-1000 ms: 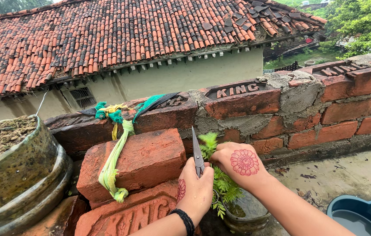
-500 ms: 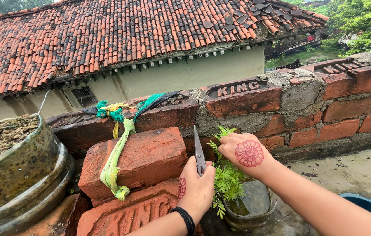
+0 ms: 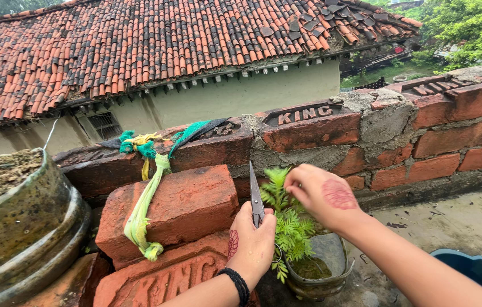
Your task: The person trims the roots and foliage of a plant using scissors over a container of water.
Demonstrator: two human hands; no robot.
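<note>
Against the brick wall (image 3: 366,136), beside two loose red bricks (image 3: 178,207), stands a small dark pot (image 3: 323,273) with a feathery green seedling (image 3: 292,224). My left hand (image 3: 252,244) has its grip closed around the handles of a pair of scissors (image 3: 256,196); the blades point straight up, shut or nearly so, just left of the foliage. My right hand (image 3: 323,196) reaches in from the right, its fingertips (image 3: 293,181) pinched on the topmost sprig, touching the leaves; whether they truly clasp the sprig or only steady it I cannot tell, since the hand is slightly blurred.

I judge the seedling very light, soft and fragile: thin stems, finely divided leaflets, easily bruised or torn. The safest hold is a gentle two-finger pinch low on a stem, not on the leaflets, with no pull that could lift the roots from the wet soil. The pot looks damp, with water standing inside, so its rim may be slippery. The scissors are stiff, metal and sharp; they are best held by the handles, tips kept away from the other hand.

To the left sits a large, grimy tub (image 3: 19,227) filled with soil. A frayed green rope (image 3: 147,193) hangs over the upper loose brick. A blue basin (image 3: 476,273) shows at the lower right, on the wet concrete floor (image 3: 457,222). A tiled roof (image 3: 167,45) lies beyond the wall.
</note>
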